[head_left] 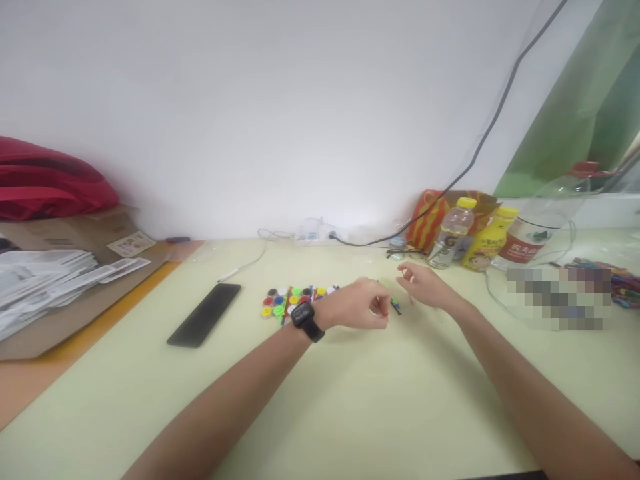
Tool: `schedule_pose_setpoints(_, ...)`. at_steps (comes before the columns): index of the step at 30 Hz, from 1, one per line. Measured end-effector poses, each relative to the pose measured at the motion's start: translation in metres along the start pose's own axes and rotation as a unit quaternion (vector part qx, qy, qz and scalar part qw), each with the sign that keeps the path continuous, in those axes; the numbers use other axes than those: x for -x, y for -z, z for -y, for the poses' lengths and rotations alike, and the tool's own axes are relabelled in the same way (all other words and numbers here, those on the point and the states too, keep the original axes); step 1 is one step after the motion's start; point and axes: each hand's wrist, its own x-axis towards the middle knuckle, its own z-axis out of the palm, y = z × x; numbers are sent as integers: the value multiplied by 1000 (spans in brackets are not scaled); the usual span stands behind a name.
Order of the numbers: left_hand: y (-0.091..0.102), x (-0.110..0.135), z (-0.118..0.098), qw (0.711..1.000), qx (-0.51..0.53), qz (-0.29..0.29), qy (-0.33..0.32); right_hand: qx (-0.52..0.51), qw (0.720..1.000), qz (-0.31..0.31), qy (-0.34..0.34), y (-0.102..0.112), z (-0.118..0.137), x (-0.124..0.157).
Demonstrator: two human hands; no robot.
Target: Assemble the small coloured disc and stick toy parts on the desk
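My left hand (361, 305), with a black watch (303, 316) at the wrist, hovers over the middle of the table. Its fingers are pinched together, and a tiny red spot shows at the fingertips; what they hold is too small to name. Just to the right, my right hand (425, 283) has thumb and forefinger closed, perhaps on something thin and reddish that I cannot make out. Beneath and between the hands lie thin coloured strips (395, 305). Small round caps (279, 301) in several colours sit in rows, partly hidden behind my left wrist.
A black phone (205, 316) lies at the left near a white cable (250, 261). Glasses (406, 254), a clear bottle (453, 233), a yellow bottle (490, 240) and a large jug (530, 233) stand back right. Colourful cords (623, 283) lie far right; papers (45, 287) are stacked left.
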Motion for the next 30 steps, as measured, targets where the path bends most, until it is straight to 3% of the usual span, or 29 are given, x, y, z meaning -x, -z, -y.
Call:
schedule_pose_setpoints(5,-9,1,-2,995,-52,81,-9,95,995,4,5,18,-21,-6)
schedule_pose_setpoints(7,-6,2,-1,991,-88,97,7,161,987,2,-17,29,-29,-7)
schedule_pose_setpoints(10,2,5,2,986,-123,112,34,220,970,54,-89,42,-38,-6)
schedule_pose_setpoints(13,10,7,6,982,-134,116,59,207,957,134,-153,45,-43,-1)
schedule_pose_setpoints(17,17,8,11,980,-141,117,78,166,957,180,-154,41,-42,4)
schedule_pose_setpoints(21,21,9,14,977,-140,133,94,169,964,167,-122,40,-39,2)
schedule_pose_setpoints(30,29,14,22,979,-165,67,100,125,987,80,-61,41,-24,-4)
